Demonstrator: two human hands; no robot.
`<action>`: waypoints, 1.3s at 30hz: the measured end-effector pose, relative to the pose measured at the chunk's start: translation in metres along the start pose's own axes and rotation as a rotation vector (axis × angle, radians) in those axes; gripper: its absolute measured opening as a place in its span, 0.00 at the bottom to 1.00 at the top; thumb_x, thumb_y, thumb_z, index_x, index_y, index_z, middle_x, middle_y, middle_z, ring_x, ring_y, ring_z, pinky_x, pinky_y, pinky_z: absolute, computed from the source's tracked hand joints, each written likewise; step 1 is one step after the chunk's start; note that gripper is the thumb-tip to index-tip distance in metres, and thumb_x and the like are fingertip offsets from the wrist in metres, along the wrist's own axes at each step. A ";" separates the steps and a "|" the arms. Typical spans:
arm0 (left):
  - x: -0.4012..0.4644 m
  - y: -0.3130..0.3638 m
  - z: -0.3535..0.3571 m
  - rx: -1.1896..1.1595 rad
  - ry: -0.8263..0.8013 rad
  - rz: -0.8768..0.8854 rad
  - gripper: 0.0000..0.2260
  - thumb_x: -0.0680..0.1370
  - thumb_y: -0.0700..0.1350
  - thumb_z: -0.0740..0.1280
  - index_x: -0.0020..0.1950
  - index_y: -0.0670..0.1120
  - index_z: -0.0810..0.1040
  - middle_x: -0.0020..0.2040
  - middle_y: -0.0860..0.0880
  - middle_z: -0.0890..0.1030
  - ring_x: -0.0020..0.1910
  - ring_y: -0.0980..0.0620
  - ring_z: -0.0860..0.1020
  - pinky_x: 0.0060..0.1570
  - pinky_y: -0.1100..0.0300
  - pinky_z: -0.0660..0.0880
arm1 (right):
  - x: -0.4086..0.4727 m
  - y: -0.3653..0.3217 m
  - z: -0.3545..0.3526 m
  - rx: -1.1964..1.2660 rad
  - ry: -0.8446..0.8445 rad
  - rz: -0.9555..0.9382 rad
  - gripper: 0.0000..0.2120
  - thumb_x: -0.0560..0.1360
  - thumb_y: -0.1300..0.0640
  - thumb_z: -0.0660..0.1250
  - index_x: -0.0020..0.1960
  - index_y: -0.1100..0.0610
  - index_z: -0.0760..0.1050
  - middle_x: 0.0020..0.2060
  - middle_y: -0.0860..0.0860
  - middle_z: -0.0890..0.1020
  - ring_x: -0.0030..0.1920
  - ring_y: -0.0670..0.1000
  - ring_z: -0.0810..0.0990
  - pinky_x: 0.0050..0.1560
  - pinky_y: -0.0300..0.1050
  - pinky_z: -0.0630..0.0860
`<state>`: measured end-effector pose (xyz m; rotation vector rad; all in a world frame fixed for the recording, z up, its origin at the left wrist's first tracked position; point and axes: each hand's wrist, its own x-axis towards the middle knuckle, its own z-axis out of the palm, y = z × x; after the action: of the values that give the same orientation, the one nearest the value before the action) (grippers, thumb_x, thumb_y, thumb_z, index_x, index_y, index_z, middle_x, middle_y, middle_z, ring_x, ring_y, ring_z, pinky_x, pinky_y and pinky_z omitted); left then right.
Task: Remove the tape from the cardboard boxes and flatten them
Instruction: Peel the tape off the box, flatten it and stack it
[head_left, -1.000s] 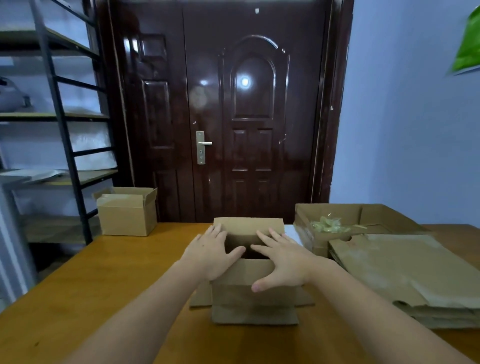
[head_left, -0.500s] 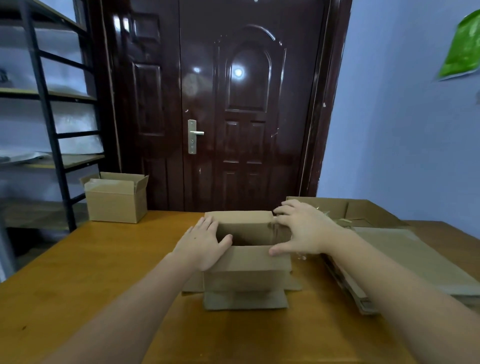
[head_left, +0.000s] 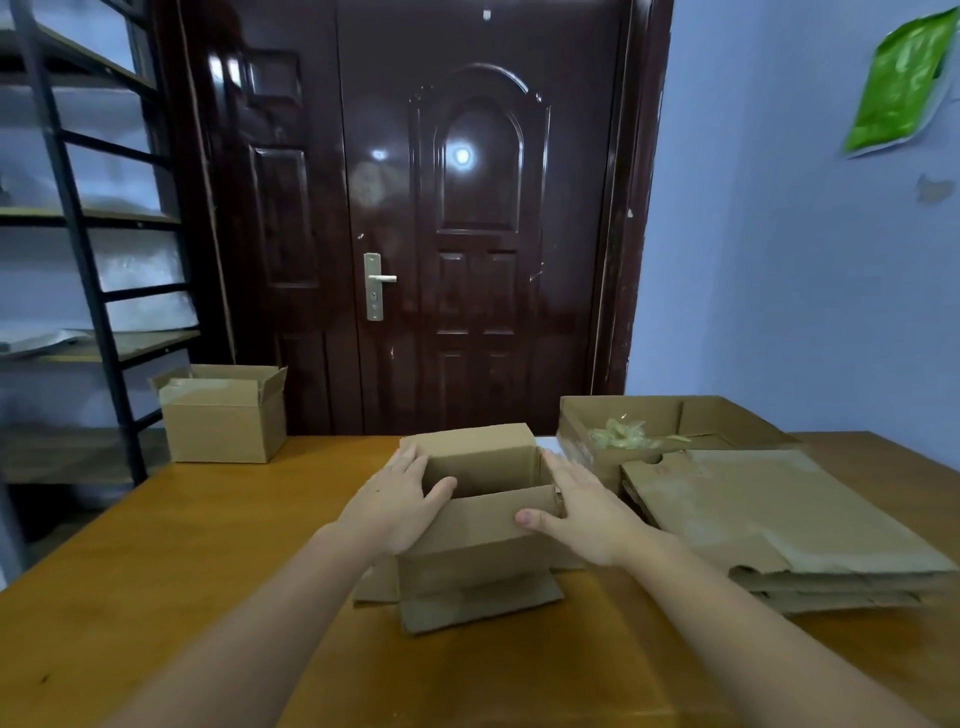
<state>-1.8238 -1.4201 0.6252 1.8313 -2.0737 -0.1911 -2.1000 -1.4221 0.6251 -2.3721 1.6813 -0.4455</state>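
An open brown cardboard box (head_left: 480, 540) stands upright in the middle of the wooden table (head_left: 156, 561), its bottom flaps splayed flat on the tabletop. My left hand (head_left: 397, 501) lies flat against the box's left wall, with the thumb over the near rim. My right hand (head_left: 582, 506) lies flat against the right wall, fingers straight, thumb on the near face. A second box (head_left: 223, 421), top flaps open, stands at the table's far left. At the right lies a stack of flattened boxes (head_left: 779, 525).
A shallow open carton (head_left: 691, 421) behind the stack holds a wad of removed clear tape (head_left: 621, 434). A dark door (head_left: 415, 218) stands behind the table. A metal shelf rack (head_left: 88, 249) is at the left, a blue wall at the right.
My right hand came off the box's far right corner and now lies flat along its right side. My left hand stays on the left wall. The camera has shifted a little.
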 end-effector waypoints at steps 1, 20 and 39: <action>-0.005 0.001 -0.003 -0.021 -0.011 0.010 0.36 0.84 0.68 0.49 0.86 0.49 0.51 0.86 0.51 0.50 0.84 0.51 0.50 0.80 0.52 0.53 | 0.001 -0.001 0.004 -0.006 0.045 0.009 0.49 0.75 0.25 0.56 0.83 0.49 0.39 0.83 0.47 0.44 0.82 0.50 0.43 0.80 0.55 0.52; -0.049 0.032 -0.021 -0.279 0.009 0.138 0.37 0.77 0.67 0.69 0.82 0.56 0.62 0.55 0.68 0.76 0.50 0.65 0.78 0.47 0.70 0.75 | 0.018 -0.073 0.018 0.799 0.219 0.203 0.40 0.80 0.36 0.62 0.83 0.45 0.45 0.77 0.48 0.67 0.75 0.52 0.67 0.73 0.51 0.68; -0.043 0.123 0.001 -1.512 -0.171 -0.033 0.29 0.73 0.50 0.71 0.72 0.49 0.66 0.65 0.46 0.82 0.64 0.52 0.82 0.58 0.61 0.77 | 0.007 -0.050 -0.022 1.093 0.237 0.388 0.44 0.70 0.33 0.72 0.78 0.54 0.63 0.67 0.50 0.76 0.61 0.53 0.80 0.63 0.54 0.77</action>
<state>-1.9352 -1.3594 0.6578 0.8399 -1.1764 -1.4525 -2.0620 -1.4118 0.6630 -1.2151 1.3596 -1.2049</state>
